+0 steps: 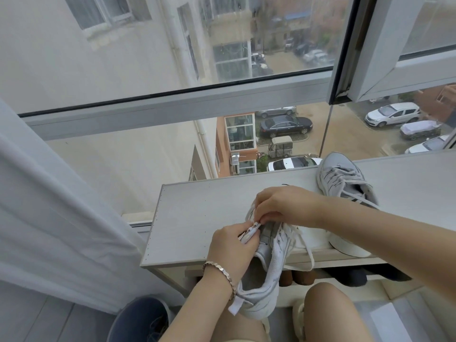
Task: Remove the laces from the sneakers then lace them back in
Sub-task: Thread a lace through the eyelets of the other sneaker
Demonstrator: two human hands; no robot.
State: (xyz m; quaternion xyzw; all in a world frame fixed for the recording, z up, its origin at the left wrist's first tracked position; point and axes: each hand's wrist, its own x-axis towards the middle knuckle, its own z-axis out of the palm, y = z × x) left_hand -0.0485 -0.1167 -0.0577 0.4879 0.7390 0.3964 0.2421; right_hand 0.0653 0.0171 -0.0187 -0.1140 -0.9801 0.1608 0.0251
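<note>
**Lace being worked at the upper eyelets of one sneaker**

Head view: a white sneaker [267, 267] is held between the two hands, heel toward the person, over the near edge of a pale shelf [192, 218]. One eyelet flap is gripped by the curled fingers of the left hand [232, 243]. The flap's edge is pinched by the right hand [283, 206]; whether the lace [309, 255] lies in that pinch cannot be told. The lace hangs slack below the right wrist. A grey sneaker [343, 178], laced, stands beyond the right hand.

Unlacing or relacing cannot be settled. Next, the lace end must be drawn through one eyelet while the flap is steadied.
</note>
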